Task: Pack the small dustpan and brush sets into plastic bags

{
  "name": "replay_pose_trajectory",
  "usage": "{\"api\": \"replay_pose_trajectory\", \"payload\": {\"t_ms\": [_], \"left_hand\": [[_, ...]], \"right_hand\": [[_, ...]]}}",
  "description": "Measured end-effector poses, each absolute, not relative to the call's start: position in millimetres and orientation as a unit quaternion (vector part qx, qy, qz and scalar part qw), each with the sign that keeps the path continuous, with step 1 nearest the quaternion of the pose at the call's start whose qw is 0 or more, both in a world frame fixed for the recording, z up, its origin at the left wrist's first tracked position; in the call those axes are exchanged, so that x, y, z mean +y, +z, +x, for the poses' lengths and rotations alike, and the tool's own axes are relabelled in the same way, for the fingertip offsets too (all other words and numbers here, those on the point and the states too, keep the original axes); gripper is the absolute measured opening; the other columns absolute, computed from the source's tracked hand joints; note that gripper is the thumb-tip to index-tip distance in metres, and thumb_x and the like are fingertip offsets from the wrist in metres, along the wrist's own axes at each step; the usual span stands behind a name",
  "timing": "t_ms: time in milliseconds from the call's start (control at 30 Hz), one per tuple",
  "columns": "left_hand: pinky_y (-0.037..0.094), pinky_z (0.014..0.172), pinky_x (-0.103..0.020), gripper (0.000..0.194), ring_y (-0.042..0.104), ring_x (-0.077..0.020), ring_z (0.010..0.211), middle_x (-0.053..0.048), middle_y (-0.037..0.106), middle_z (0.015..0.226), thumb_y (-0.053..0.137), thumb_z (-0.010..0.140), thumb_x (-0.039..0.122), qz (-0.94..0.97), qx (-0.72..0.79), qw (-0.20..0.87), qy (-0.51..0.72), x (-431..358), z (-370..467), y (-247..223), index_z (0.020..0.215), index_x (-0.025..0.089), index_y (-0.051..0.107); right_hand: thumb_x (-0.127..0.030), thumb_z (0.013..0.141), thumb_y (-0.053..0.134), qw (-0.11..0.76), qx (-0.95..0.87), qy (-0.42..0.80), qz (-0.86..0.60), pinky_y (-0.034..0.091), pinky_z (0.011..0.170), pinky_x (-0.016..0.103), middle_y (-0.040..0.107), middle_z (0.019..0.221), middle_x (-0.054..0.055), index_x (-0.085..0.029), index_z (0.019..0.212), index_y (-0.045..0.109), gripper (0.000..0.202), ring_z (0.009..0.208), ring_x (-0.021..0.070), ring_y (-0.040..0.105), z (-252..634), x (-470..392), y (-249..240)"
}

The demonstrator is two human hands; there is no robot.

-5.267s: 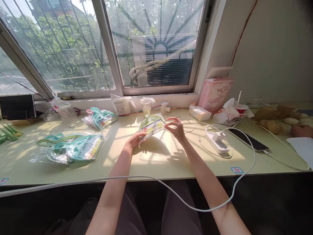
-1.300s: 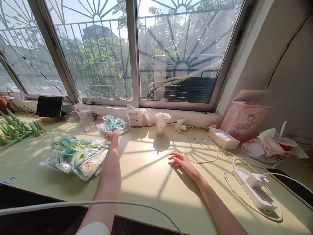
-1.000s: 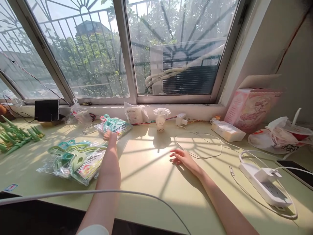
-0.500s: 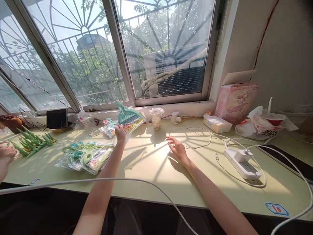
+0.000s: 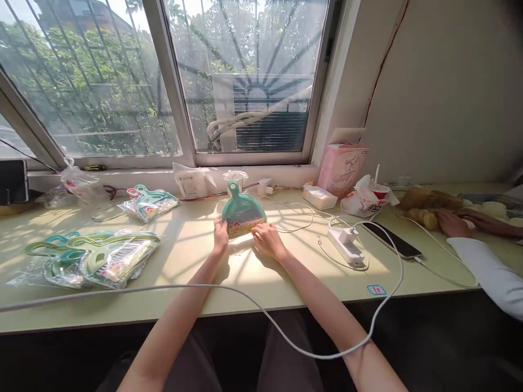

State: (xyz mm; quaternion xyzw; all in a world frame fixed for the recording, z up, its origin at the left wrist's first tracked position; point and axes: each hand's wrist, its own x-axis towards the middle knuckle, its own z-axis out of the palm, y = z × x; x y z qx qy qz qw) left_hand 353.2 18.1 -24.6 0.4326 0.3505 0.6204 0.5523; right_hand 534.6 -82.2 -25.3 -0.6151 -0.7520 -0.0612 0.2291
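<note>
Currently | teal dustpan set (image 5: 242, 211) between both hands' fingers (image 5: 261, 228), gripped at lower corners

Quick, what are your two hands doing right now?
Left hand: closed on one side of the teal dustpan set.
Right hand: fingers on the set's lower corner, also holding it.

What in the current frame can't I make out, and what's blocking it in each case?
All in the head view:
- Print on the teal dustpan pack: too small and blurred.
- Thumb of the right hand: hidden by the hand itself.
- Lower part of the cup: behind the teal dustpan pack.
- Exact count in the larger pile of packs: they overlap.
- Rest of the black tablet: cut off by the left edge.
</note>
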Motion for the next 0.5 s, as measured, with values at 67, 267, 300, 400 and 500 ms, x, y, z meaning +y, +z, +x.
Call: {"api": "replay_pose_trajectory", "payload": {"t_ms": [67,267,300,400,500], "left_hand": [[0.058,0.115,-0.039,0.027,0.074,-0.0258,0.13,-0.007,0.078,0.123,0.078,0.097,0.021,0.376,0.357,0.583,0.626,20,351,-22,0.113,0.029,0.058],[0.056,0.118,-0.034,0.023,0.074,-0.0217,0.135,-0.006,0.079,0.126,0.071,0.107,0.015,0.309,0.363,0.626,0.617,13,357,-17,0.115,0.029,0.054],[0.057,0.118,-0.036,0.023,0.073,-0.0235,0.138,-0.007,0.08,0.126,0.073,0.108,0.018,0.307,0.359,0.633,0.613,13,357,-18,0.115,0.029,0.055],[0.059,0.118,-0.044,0.03,0.07,-0.0314,0.146,-0.011,0.081,0.128,0.084,0.103,0.026,0.31,0.335,0.655,0.603,14,352,-21,0.119,0.029,0.059],[0.06,0.119,-0.054,0.043,0.067,-0.0402,0.15,-0.014,0.082,0.131,0.093,0.093,0.031,0.32,0.294,0.681,0.589,15,347,-21,0.126,0.027,0.065]], "right_hand": [[-0.012,0.111,0.058,0.247,-0.746,-0.07,-0.614,0.049,0.105,0.046,0.084,0.132,0.017,-0.022,0.123,0.084,0.03,0.12,0.0347,0.073,530,-85,-23],[-0.016,0.114,0.057,0.287,-0.76,-0.084,-0.577,0.047,0.121,0.049,0.077,0.154,0.016,-0.024,0.141,0.08,0.036,0.139,0.0347,0.069,526,-90,-19],[-0.016,0.114,0.057,0.279,-0.768,-0.063,-0.573,0.048,0.12,0.048,0.08,0.147,0.016,-0.023,0.134,0.082,0.032,0.134,0.034,0.072,527,-89,-20],[-0.017,0.115,0.057,0.273,-0.762,0.006,-0.588,0.052,0.114,0.044,0.085,0.128,0.016,-0.02,0.113,0.084,0.027,0.123,0.0317,0.077,527,-83,-27],[-0.022,0.116,0.059,0.318,-0.695,0.082,-0.639,0.056,0.106,0.039,0.086,0.12,0.014,-0.02,0.107,0.083,0.025,0.116,0.029,0.079,527,-75,-34]]}}
